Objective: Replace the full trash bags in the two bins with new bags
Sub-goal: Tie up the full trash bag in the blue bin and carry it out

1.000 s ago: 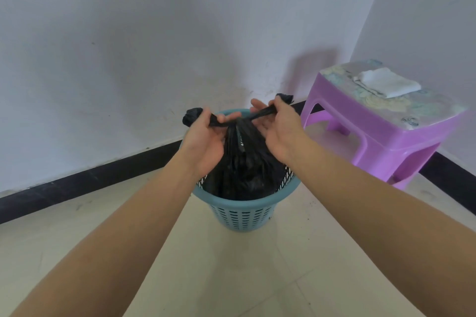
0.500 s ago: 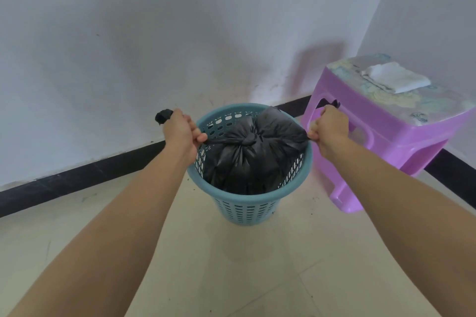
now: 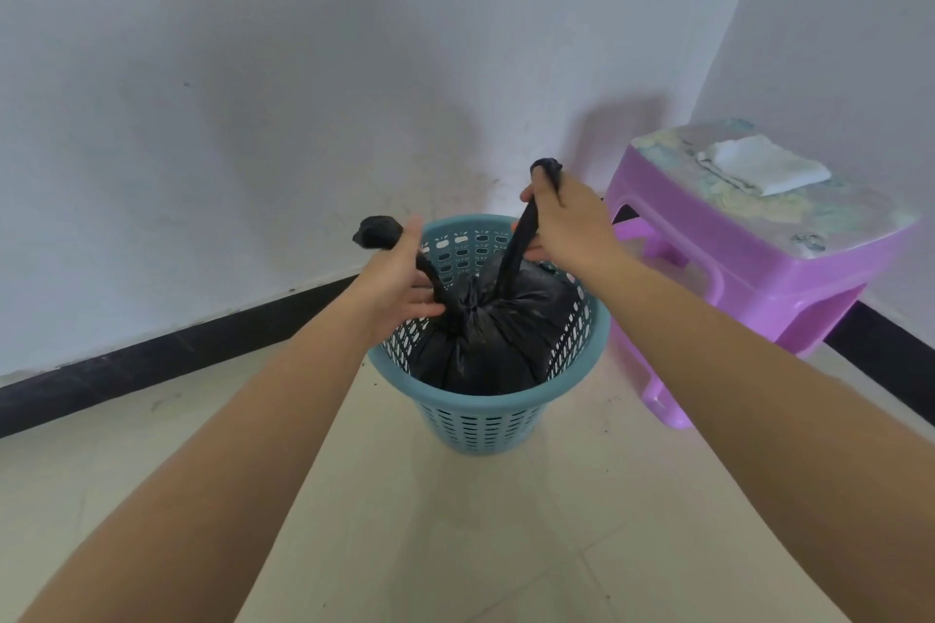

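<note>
While the knotted black trash bag (image 3: pixel 485 344) sits inside the blue bin (image 3: pixel 475 425), the left hand (image 3: pixel 399 286) and right hand (image 3: pixel 566 228) each curl their fingers around one twisted tail above the knot. A second crossing is best pulled evenly and outward, low against the knot, so the thin plastic cinches without tearing.
</note>
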`<act>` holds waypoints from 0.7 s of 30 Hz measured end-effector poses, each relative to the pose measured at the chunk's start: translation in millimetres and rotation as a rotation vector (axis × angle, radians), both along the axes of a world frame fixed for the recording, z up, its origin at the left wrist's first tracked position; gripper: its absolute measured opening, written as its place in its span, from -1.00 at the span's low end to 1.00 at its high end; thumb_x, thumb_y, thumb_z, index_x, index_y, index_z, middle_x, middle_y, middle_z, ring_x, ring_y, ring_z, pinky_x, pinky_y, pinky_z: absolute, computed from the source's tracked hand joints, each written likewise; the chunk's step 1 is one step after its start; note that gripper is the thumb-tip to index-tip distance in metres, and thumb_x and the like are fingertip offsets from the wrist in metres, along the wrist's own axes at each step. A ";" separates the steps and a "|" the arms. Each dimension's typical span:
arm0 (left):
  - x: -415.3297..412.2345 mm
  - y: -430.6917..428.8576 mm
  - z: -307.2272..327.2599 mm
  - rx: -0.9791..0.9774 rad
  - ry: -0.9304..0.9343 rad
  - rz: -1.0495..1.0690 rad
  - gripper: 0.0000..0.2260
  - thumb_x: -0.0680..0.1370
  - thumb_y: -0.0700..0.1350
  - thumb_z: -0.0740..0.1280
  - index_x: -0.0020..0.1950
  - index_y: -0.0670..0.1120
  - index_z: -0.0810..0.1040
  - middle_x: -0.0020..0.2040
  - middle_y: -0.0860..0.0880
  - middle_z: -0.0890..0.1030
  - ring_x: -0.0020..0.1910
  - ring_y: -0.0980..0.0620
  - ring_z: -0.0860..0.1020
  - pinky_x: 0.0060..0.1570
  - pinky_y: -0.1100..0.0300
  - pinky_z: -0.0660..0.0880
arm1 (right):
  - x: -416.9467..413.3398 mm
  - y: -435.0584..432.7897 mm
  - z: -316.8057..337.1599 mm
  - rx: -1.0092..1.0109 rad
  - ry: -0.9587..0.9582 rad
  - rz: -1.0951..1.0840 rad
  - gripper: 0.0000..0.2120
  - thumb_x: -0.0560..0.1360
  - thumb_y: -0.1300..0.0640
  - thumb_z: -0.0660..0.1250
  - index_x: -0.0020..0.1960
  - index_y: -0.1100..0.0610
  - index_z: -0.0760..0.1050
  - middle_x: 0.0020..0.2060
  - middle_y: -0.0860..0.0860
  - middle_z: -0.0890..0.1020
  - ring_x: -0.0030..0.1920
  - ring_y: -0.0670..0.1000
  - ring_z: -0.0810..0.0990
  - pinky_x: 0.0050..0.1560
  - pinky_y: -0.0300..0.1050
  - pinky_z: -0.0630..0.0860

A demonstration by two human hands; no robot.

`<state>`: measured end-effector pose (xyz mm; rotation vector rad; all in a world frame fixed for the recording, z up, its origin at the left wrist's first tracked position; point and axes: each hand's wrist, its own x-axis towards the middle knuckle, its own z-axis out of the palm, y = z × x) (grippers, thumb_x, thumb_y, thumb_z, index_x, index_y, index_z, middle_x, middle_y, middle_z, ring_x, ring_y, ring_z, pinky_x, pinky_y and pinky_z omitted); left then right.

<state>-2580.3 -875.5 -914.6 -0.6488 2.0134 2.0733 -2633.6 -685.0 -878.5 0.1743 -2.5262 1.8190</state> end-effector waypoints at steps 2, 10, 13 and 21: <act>-0.3 -1.8 -5.9 -0.112 0.061 -0.104 -0.49 0.47 0.19 0.43 0.26 -0.10 0.46 0.17 -0.11 0.61 0.19 -0.13 0.58 0.05 0.01 0.61 | 3.2 -2.9 0.7 -0.036 -0.007 0.011 -0.68 0.68 -0.10 0.08 -0.13 0.02 0.44 -0.27 0.12 0.69 -0.25 0.11 0.72 -0.20 0.06 0.68; 7.7 1.8 -26.3 -0.421 -0.016 -0.068 -0.79 0.52 -0.35 0.39 0.14 -0.28 0.53 -0.11 -0.20 0.64 -0.27 -0.06 0.65 -0.23 0.18 0.65 | 2.4 6.7 -24.0 -0.175 -0.189 0.084 -0.43 0.53 -0.28 0.30 0.28 0.17 0.48 0.19 0.13 0.62 0.03 0.06 0.70 0.11 0.01 0.63; 9.0 1.2 -28.4 -0.330 0.062 0.034 -0.88 0.56 -0.29 0.36 0.09 -0.28 0.58 -0.21 -0.13 0.62 -0.40 0.08 0.56 -0.38 0.33 0.57 | 10.2 16.4 -44.6 0.135 -0.167 0.168 -0.34 0.36 -0.45 0.35 0.23 0.01 0.55 0.17 -0.09 0.63 0.14 -0.04 0.61 0.23 -0.02 0.49; 10.0 4.1 -17.8 0.102 0.282 0.017 -0.71 0.67 0.00 0.20 0.24 -0.13 0.58 0.11 -0.04 0.70 0.11 0.00 0.65 0.19 0.07 0.52 | 12.1 14.1 -69.3 0.582 -0.046 0.149 -0.60 0.58 -0.17 0.27 0.12 0.15 0.59 -0.02 0.09 0.65 0.04 0.14 0.58 0.12 0.07 0.50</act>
